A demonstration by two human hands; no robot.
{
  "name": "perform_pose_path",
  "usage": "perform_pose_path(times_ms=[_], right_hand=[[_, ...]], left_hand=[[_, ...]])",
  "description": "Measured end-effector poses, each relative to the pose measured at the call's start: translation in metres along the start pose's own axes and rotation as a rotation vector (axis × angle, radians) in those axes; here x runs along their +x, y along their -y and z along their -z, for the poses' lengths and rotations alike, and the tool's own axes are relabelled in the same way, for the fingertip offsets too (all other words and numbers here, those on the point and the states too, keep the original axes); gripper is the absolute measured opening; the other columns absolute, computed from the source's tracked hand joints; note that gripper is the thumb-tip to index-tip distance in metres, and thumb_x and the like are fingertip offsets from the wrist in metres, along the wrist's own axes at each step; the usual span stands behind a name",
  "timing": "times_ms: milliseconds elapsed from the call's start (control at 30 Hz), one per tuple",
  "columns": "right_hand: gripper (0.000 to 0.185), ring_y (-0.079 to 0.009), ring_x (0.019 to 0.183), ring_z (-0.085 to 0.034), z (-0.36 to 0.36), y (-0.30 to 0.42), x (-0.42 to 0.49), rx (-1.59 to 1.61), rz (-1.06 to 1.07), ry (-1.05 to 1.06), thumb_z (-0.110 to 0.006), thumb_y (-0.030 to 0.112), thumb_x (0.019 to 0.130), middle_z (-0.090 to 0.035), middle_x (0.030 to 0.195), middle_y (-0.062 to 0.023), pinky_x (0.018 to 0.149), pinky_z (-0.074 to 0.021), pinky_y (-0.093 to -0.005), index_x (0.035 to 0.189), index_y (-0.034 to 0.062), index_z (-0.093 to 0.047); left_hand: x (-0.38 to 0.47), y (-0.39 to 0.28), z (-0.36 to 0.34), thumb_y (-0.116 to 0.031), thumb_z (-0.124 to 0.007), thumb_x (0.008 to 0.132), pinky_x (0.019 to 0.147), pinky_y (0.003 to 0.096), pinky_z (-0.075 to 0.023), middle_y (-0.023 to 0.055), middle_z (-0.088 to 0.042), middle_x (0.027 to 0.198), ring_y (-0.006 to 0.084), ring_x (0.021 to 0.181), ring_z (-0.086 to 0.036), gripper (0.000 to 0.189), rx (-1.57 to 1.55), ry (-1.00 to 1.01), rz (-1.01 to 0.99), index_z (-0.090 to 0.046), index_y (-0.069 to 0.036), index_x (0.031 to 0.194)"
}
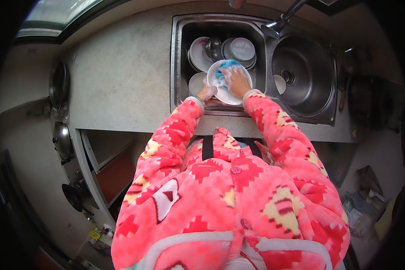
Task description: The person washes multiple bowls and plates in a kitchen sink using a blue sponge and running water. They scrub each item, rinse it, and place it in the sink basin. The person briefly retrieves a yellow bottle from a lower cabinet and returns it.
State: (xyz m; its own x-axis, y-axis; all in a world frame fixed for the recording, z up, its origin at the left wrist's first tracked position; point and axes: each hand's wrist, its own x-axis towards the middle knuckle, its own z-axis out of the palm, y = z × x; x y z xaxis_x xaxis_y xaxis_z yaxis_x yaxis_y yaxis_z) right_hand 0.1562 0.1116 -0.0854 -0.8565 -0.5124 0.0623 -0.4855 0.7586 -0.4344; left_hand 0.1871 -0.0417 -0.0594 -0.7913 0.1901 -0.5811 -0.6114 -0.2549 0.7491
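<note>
My left hand (207, 94) grips the lower left rim of a white bowl (227, 96), tilted above the front of the left sink basin. Inside the bowl my right hand (237, 80) presses a blue scrubbing cloth (230, 64) covered in suds; its fingertips are partly hidden by foam. Suds also coat my left hand. Behind the bowl, in the basin, stand white plates (198, 54), a metal bowl (213, 49) and a stack topped by a small white dish (242, 49). Another white dish (196, 83) lies left of my left hand.
The round right basin (310, 91) holds a white dish (279, 84) beside its drain. A chrome faucet (273, 28) reaches over the divider. The grey countertop (121, 74) extends left, with a pan lid (62, 140) and a dark pan (72, 197) farther along.
</note>
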Motion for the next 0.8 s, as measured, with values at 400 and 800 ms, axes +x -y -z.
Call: perform_pose_path(times_ms=[400, 800], right_hand=[[0.029, -0.026, 0.082, -0.057, -0.021, -0.043, -0.072, 0.815, -0.706, -0.161, -0.055, 0.015, 0.076, -0.06, 0.088, -0.0148, 0.073, -0.0444, -0.0321, 0.101, 0.0, -0.055], [0.021, -0.0086, 0.073, -0.052, 0.049, -0.061, -0.088, 1.059, -0.653, -0.334, -0.056, 0.011, 0.079, -0.059, 0.081, -0.0037, 0.066, -0.0433, -0.0228, 0.096, -0.001, -0.054]], left_hand=[[0.051, -0.02, -0.019, -0.018, -0.052, 0.073, 0.084, 0.0428, -0.0411, 0.0263, -0.041, 0.11, 0.0445, 0.095, -0.049, 0.065, 1.241, -0.356, 0.053, -0.019, -0.007, 0.128], [0.129, 0.051, 0.007, -0.025, -0.051, 0.076, 0.088, 0.0398, -0.0398, 0.0253, -0.047, 0.114, 0.0337, 0.105, -0.05, 0.074, 1.281, -0.28, 0.432, -0.01, -0.002, 0.133]])
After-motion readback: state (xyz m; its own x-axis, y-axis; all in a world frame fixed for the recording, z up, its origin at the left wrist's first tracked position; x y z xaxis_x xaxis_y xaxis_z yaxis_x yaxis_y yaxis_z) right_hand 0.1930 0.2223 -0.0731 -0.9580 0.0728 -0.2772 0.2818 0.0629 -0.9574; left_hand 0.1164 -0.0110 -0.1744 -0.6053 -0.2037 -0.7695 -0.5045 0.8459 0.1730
